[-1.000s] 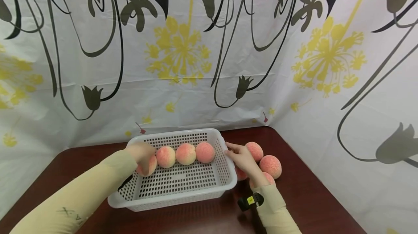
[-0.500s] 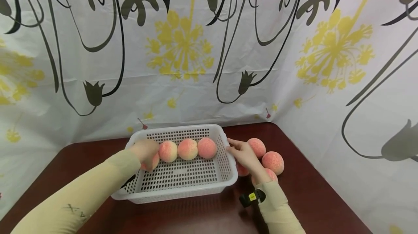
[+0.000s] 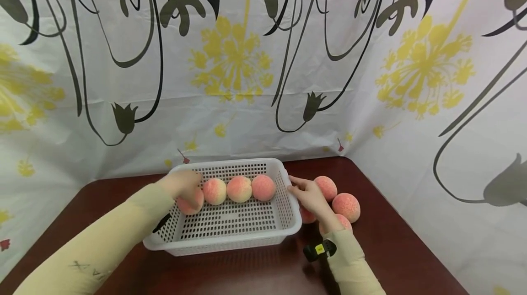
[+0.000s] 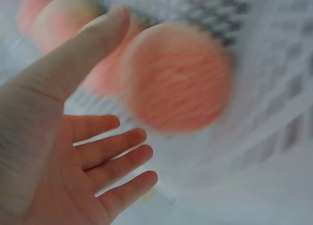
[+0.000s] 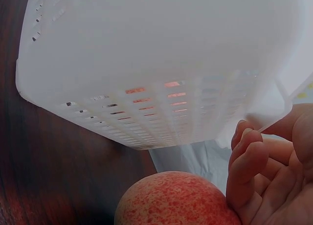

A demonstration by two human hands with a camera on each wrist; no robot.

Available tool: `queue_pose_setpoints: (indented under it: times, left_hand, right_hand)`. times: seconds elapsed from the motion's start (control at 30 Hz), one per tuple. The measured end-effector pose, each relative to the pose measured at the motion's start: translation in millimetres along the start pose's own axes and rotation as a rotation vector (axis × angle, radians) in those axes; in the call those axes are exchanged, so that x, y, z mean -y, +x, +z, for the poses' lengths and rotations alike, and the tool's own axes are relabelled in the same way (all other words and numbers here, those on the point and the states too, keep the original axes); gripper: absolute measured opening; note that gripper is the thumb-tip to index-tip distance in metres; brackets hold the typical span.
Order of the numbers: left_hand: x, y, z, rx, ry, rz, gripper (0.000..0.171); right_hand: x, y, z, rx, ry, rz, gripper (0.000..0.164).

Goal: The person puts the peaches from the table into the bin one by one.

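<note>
Four-sided and white, the perforated plastic basket [image 3: 230, 240] holds a row of several peaches along its back half. My left hand [image 3: 184, 184] hovers over the leftmost peach [image 3: 191, 203]. In the left wrist view its fingers [image 4: 115, 149] are spread and straight, and that peach [image 4: 178, 78] sits apart from them. My right hand [image 3: 310, 198] grips the basket's right rim; the right wrist view shows its curled fingers [image 5: 249, 159] under the rim, with the thumb over it. One peach [image 5: 171, 203] lies on the table just below the right hand.
Several more peaches, such as this one [image 3: 346, 207], lie on the dark red table [image 3: 395, 249] right of the basket, some partly behind the right arm. A patterned white sheet [image 3: 230, 126] hangs behind the table and along its right side.
My left hand has let go of the leftmost peach and lifted slightly, so more of the peach shows. My right hand stays on the rim. The head view has shifted a little.
</note>
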State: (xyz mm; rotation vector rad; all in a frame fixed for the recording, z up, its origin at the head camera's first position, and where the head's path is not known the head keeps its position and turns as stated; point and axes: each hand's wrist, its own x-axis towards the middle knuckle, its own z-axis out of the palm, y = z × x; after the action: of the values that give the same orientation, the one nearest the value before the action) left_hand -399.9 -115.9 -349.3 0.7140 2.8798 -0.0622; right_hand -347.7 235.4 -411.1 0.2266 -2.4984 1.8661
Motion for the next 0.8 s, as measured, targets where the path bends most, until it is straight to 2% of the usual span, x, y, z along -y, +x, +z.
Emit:
queue_pose_setpoints:
  times: [0.1,0.13,0.23,0.3,0.4,0.47,0.53,0.67,0.73,0.8]
  left_hand:
    - [15.5,-10.6,-20.8,-0.067,-0.154,0.046,0.079]
    - [21.9,-15.9,-27.4,-0.097,-0.216,0.061,0.081]
    - [44.3,-36.1,-42.0,-0.191,-0.417,0.093,0.076]
    - [60.2,-50.8,-43.5,-0.248,-0.543,0.087,0.071]
    - [82.7,-73.1,-29.0,-0.295,-0.759,0.036,0.066]
    - [90.1,-82.1,-13.9,-0.293,-0.863,-0.01,0.068]
    - [91.2,-86.7,1.5,-0.279,-0.935,-0.068,0.074]
    - [83.2,-88.5,29.0,-0.245,-0.987,-0.21,0.087]
    - [79.8,-89.2,40.3,-0.231,-1.032,-0.266,0.088]
    - [77.8,-89.9,50.9,-0.21,-1.102,-0.295,0.086]
  right_hand:
    - [-0.1,-0.5,2.0,-0.005,-0.002,0.006,0.046]
    - [0.0,-0.8,2.7,-0.007,0.003,0.009,0.046]
    - [-0.3,-1.7,3.8,-0.012,0.019,0.011,0.044]
    - [-0.9,-2.6,3.5,-0.005,0.032,0.009,0.044]
    - [-1.4,-2.1,5.9,0.01,0.031,-0.003,0.044]
    - [-1.9,-2.1,5.8,0.01,0.02,-0.017,0.044]
    - [-1.7,-2.4,5.1,0.008,0.002,-0.03,0.044]
    - [-1.4,-4.3,2.9,0.012,-0.016,-0.035,0.046]
    - [-0.8,-4.7,3.5,0.019,-0.018,-0.035,0.047]
    - [-0.3,-5.2,5.3,0.024,-0.011,-0.028,0.047]
